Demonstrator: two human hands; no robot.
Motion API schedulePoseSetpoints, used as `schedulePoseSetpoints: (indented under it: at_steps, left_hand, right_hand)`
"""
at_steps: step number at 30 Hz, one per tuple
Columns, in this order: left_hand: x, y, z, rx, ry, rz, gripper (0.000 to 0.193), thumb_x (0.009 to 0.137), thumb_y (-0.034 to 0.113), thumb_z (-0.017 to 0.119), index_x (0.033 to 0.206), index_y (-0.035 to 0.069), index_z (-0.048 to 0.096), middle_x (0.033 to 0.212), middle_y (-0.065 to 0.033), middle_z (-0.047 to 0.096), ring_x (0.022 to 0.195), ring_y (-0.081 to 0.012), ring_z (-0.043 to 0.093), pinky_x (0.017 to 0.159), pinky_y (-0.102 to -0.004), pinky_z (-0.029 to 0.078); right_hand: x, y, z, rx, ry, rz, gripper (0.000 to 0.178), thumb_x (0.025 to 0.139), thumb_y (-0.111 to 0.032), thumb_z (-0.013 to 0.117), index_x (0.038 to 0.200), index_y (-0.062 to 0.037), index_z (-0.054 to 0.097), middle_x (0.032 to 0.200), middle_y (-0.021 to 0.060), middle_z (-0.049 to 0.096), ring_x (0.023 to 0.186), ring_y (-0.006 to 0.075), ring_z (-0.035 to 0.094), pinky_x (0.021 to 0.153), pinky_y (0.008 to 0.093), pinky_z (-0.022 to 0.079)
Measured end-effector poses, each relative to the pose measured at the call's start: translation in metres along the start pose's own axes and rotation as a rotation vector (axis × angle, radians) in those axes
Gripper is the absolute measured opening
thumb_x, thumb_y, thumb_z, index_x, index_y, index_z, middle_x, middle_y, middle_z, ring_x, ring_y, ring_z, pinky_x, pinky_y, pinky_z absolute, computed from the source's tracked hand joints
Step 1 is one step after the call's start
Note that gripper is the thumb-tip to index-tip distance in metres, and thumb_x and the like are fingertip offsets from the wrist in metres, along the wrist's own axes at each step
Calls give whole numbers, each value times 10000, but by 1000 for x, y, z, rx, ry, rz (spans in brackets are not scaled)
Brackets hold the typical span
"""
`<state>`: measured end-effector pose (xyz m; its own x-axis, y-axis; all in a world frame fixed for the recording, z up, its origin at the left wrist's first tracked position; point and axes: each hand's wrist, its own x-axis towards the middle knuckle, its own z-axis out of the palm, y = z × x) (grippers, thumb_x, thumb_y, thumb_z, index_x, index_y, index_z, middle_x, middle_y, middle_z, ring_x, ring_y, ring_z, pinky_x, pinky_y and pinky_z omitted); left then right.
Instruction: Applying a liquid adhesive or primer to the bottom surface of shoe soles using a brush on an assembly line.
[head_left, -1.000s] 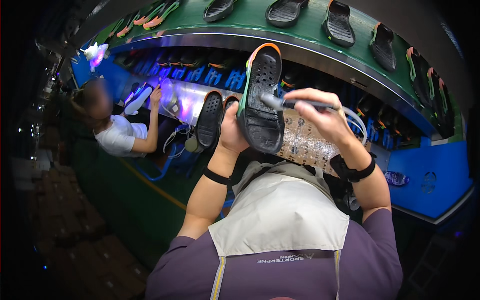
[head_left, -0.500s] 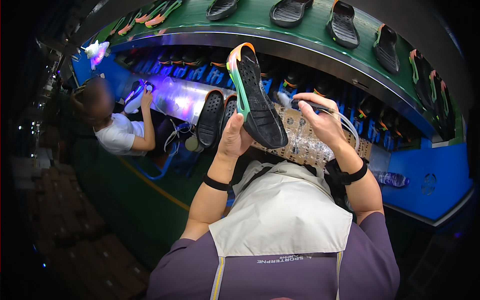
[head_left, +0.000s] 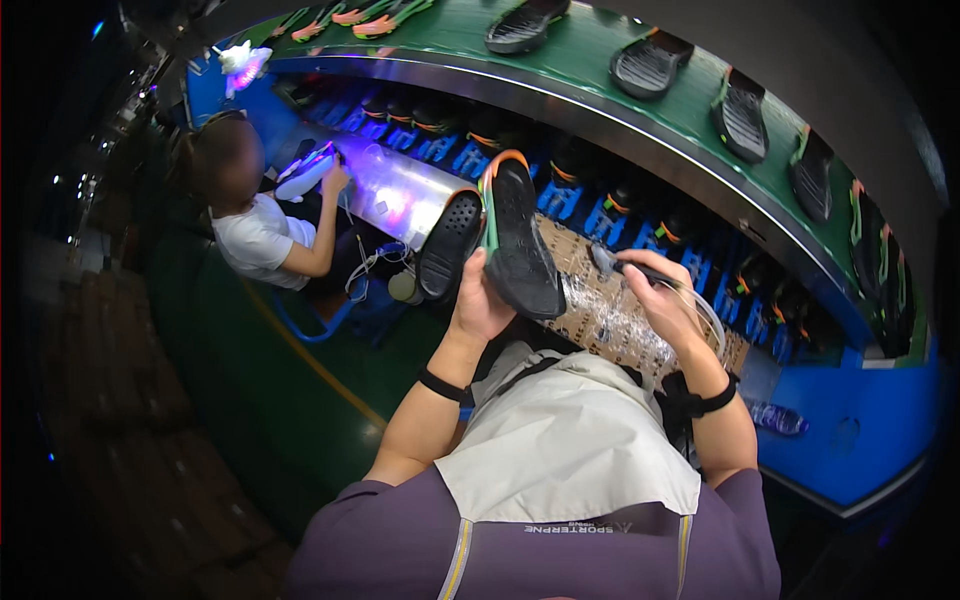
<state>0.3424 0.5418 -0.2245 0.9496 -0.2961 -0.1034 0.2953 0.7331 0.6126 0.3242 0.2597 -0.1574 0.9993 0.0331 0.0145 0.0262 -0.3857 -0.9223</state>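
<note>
My left hand (head_left: 484, 302) is closed around the near left edge of a black shoe sole (head_left: 522, 245), its thumb on the rim. The sole has an orange-to-green side wall and stands tilted, hollow inner side toward me. To its right, my right hand (head_left: 664, 305) grips a brush (head_left: 604, 259) with pale bristles and a dark handle. A thin white tube (head_left: 716, 328) loops behind that hand. The bristles point left and are apart from the sole. Just left of the held sole lies another black sole (head_left: 447, 245) with round holes, partly covered by it.
A cardboard-covered surface (head_left: 600, 318) wrapped in clear film lies below my hands. Beyond it run blue racks (head_left: 470, 160) of shoes and a green conveyor (head_left: 580, 50) bearing soles. At left a person (head_left: 262, 230) handles a shoe. A bottle (head_left: 778, 418) lies at right.
The view has turned, so the surroundings sit farther right. The held sole has tipped and sunk a little, now overlapping the sole at left. Both grips stay the same.
</note>
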Motion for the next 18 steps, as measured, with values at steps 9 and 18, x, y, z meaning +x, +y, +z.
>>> schedulePoseSetpoints:
  at_steps: [9, 18]
  left_hand:
    - [63, 108, 33, 43, -320, -62, 1047, 952, 795, 442, 1594, -30, 371, 1358, -321, 609, 1121, -412, 705, 871, -504, 640]
    - [238, 198, 27, -414, 215, 214, 800, 1063, 502, 555, 1583, -65, 337, 1521, -387, 442, 1360, -521, 535, 1087, -577, 536]
  right_hand:
    - [-17, 28, -17, 66, 60, 114, 220, 995, -155, 702, 1162, -26, 762, 905, 21, 717, 805, 87, 608, 740, 256, 487]
    - [-6, 23, 1, 27, 50, 127, 232, 992, -158, 708, 1178, -29, 757, 922, 37, 729, 836, 109, 629, 767, 280, 505]
